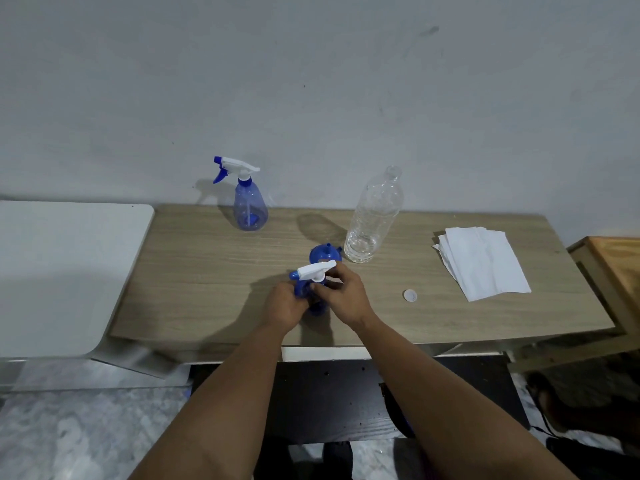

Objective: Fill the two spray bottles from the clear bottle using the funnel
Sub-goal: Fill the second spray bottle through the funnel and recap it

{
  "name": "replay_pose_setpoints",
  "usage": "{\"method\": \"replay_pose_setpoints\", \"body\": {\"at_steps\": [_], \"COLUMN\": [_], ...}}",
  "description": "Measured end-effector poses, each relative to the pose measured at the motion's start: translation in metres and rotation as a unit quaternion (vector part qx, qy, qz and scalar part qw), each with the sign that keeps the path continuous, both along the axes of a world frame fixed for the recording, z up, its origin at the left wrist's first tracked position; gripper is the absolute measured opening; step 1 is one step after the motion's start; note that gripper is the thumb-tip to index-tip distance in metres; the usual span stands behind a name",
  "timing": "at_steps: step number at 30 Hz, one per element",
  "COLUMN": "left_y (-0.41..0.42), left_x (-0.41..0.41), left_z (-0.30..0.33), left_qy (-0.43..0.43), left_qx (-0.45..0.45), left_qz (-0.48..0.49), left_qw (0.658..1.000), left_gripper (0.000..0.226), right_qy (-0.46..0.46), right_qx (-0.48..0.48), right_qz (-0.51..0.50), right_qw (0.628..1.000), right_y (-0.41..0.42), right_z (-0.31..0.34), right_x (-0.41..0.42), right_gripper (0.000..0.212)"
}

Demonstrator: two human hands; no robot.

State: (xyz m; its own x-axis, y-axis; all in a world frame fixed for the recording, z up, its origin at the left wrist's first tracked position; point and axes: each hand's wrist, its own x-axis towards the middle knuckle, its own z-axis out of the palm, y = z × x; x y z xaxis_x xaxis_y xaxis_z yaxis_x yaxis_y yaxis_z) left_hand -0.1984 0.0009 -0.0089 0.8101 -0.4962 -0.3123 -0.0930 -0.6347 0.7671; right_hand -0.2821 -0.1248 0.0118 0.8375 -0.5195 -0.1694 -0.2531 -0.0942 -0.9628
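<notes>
A blue spray bottle with a white trigger head [316,270] stands near the front middle of the wooden table [207,271]. My left hand [285,306] grips its blue body. My right hand [341,294] pinches the collar just under the white head. Behind it lies the blue funnel [323,253], partly hidden by the head. The clear bottle [374,216] stands uncapped right of the funnel, with a little water at its bottom. A second blue spray bottle [249,202] stands at the back left, its head on.
A white bottle cap [410,295] lies right of my hands. A stack of white paper towels [485,261] sits at the right. A white surface [62,271] adjoins the table on the left, a wooden piece [616,268] on the right. The wall is close behind.
</notes>
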Motion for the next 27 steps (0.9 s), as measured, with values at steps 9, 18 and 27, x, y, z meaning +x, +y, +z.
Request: {"method": "replay_pose_setpoints", "body": {"at_steps": [9,18,27], "left_y": [-0.001,0.002,-0.001], "left_x": [-0.001,0.001,-0.002], "left_z": [0.001,0.000,-0.001], "left_qy": [0.010,0.008,-0.009], "left_qx": [0.004,0.003,0.029], "left_qz": [0.002,0.000,0.006], "left_qw": [1.000,1.000,1.000], "left_gripper": [0.017,0.015,0.019], "right_qy": [0.002,0.030,-0.016], "right_qx": [0.011,-0.006,0.031], "right_qz": [-0.008,0.040,-0.027], "right_qw": [1.000,0.999,0.999], "right_y": [0.000,-0.009,0.005], "right_z": [-0.005,-0.007,-0.016], "right_x": [0.001,0.010,0.003], "right_gripper": [0.044,0.033,0.020]}}
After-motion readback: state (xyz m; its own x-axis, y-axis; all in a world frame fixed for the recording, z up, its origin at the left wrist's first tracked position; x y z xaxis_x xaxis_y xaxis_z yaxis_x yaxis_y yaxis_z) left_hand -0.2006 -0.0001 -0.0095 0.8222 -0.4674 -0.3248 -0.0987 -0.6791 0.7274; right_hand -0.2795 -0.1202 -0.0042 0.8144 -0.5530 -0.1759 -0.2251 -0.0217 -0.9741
